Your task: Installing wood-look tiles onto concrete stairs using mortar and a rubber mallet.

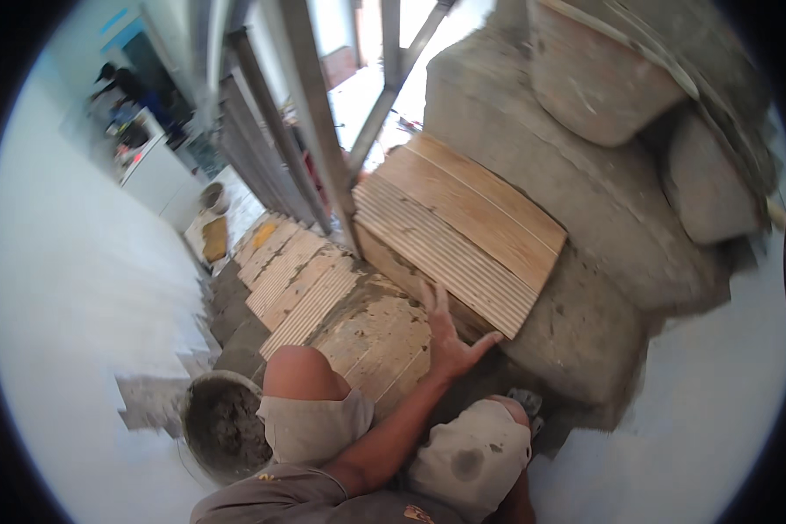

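My left hand (pixel 452 351) reaches between my knees with fingers and thumb spread. It lies against the front of a stair step, at the riser tile (pixel 393 267) just under the tread's edge. On that step rests a wood-look tread tile (pixel 480 212), smooth at the back and ribbed along its front strip. The thumb tip is by the tile's near right corner. Of my right arm (pixel 520 505) only a bit shows beside my right knee; the right hand is out of sight.
A bucket of wet mortar (pixel 227 428) stands left of my knee. Mortar-smeared tiled steps (pixel 297 284) descend to the left beside metal railing posts (pixel 310 113). Bare concrete steps (pixel 533 148) rise at right, carrying a large dusty tub (pixel 607 79). Another person (pixel 135 92) is far below.
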Tool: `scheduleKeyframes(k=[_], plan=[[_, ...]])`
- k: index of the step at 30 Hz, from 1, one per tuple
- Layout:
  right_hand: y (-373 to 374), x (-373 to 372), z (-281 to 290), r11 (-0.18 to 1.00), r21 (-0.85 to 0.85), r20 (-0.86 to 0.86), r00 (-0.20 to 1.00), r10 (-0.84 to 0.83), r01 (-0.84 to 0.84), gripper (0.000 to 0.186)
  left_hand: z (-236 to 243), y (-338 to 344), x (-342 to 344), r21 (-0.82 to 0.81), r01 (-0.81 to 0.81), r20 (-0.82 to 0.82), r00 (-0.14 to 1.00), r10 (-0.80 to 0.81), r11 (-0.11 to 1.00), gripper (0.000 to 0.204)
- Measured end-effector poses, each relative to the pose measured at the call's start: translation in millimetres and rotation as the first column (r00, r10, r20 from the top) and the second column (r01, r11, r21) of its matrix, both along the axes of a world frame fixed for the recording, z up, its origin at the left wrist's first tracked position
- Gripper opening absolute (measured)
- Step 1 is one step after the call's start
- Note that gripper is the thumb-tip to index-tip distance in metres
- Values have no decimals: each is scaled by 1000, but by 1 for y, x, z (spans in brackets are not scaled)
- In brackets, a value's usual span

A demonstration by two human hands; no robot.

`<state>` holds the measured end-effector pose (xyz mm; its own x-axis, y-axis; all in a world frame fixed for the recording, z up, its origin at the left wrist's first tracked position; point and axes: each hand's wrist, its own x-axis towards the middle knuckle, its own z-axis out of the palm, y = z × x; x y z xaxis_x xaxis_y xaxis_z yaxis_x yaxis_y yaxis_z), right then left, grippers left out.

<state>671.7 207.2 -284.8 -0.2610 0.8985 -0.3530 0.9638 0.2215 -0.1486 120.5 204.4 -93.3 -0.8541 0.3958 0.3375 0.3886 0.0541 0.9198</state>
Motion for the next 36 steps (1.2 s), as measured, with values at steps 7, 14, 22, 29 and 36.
scheduleKeyframes(k=[7,14,22,29,36], plan=[[4,-180,88,998,19,-541,839,60,-59,42,4,-29,-7,-103,-61,13,998,62,993,139],[54,-335,258,958,242,-936,297,188,156,27,3,-6,-8,-63,-57,-12,998,56,996,144],[64,-343,237,976,207,-764,612,204,-67,14,2,-6,-6,-131,-53,-8,999,52,990,145],[74,-355,222,843,506,-736,418,532,-182,20,-42,-17,-36,-87,-124,-128,985,113,988,146],[61,-345,201,875,342,-732,486,477,-343,18,-14,-17,-35,-100,-82,-38,996,78,992,146]])
